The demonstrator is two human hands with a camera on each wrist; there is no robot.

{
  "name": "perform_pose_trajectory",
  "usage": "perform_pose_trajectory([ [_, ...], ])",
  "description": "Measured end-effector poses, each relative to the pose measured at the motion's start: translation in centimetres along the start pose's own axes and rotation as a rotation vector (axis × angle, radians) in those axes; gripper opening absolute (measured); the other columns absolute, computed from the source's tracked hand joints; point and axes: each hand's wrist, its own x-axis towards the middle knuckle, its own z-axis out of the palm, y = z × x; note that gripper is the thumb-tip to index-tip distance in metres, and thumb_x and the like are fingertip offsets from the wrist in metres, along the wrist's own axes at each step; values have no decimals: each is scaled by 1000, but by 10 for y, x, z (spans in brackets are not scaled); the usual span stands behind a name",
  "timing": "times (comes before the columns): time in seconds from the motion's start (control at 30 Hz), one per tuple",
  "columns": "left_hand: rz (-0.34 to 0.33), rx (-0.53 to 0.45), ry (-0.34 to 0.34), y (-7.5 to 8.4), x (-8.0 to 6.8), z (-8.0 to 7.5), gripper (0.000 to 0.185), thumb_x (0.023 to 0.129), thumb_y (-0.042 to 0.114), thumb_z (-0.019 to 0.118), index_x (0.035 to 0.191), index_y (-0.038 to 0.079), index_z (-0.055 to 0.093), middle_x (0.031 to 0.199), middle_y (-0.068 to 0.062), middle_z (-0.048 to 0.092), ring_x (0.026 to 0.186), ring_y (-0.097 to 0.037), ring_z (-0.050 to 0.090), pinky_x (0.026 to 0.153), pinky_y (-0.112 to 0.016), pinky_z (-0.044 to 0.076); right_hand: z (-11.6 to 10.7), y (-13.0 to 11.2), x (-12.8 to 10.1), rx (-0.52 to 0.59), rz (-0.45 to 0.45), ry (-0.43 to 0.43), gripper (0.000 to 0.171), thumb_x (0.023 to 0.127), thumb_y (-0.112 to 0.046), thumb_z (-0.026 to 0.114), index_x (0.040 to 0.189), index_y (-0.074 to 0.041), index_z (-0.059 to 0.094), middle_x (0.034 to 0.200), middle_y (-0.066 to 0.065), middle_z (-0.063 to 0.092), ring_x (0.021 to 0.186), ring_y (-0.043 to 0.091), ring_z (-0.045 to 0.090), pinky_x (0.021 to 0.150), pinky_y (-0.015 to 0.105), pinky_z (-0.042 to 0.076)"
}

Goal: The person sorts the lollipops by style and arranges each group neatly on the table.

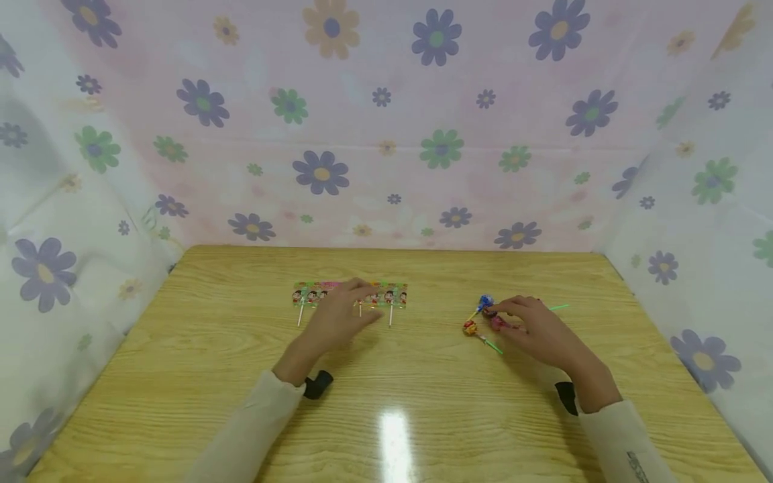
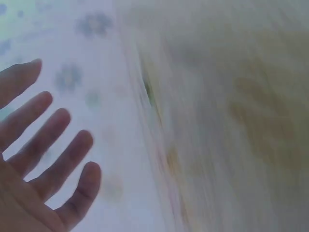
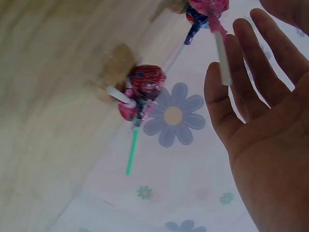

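My left hand point(image 1: 341, 314) hovers over a row of flat, colourful packets point(image 1: 395, 295) printed with cartoon faces, with white sticks poking out below. Its fingers are spread in the left wrist view, nothing between them, and it hides the middle of the row. On the right, my right hand point(image 1: 540, 330) reaches over a loose group of wrapped lollipops, fingers nearly straight. Near its fingertips are a blue lollipop point(image 1: 486, 302) and a pink lollipop point(image 3: 212, 8) with a white stick. A yellow-orange lollipop point(image 1: 470, 327) with a green stick lies just nearer.
Another red lollipop point(image 3: 147, 79) on a green stick shows beside the right hand, next to a pink one with a white stick. The wood-grain table point(image 1: 241, 402) is bordered by a flowered cloth point(image 1: 386, 121) at the back and sides.
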Motion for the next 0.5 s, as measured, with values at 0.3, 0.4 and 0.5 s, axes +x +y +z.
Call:
perform_pose_trajectory([
  [0.3,-33,-47,-221,70,43,79,36,96,33,67,130,21,67,115,3,68,100,-12,63,73,-23,51,-3,13,-3,14,8,-72,26,96,-8,64,122,-13,69,114,4,67,87,11,61,70,26,51],
  [0.4,-38,-14,-252,84,54,96,34,95,31,69,127,22,69,110,6,68,88,-7,62,65,-19,48,-3,13,-3,45,23,-78,22,96,-9,64,116,-17,72,109,-1,69,85,8,60,69,24,51],
  [0.5,-62,30,-258,93,64,109,33,92,33,72,124,23,72,104,8,68,80,-4,60,62,-19,46,-4,14,-4,75,34,-82,17,96,-13,65,111,-18,73,105,-3,70,85,8,62,70,25,52],
])
